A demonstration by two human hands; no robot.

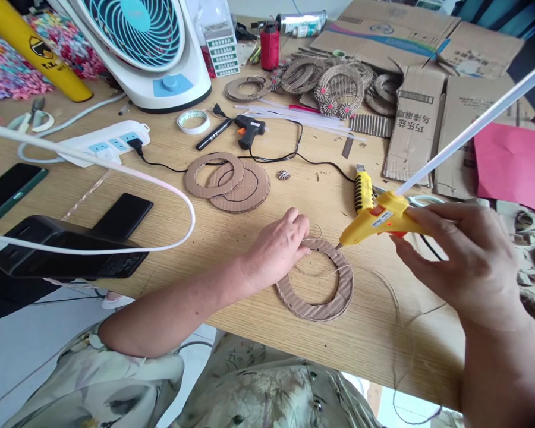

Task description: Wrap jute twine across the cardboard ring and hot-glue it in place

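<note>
"What carries the things?"
"A wood-grained table."
"And directly on it?"
"A cardboard ring towards five o'clock, a black glue gun near twelve, a white fan and a tape roll around eleven, a power strip at ten, flattened cardboard at one."

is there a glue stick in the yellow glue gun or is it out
In: a long translucent glue stick juts from the back of the yellow glue gun in the right hand.
</note>
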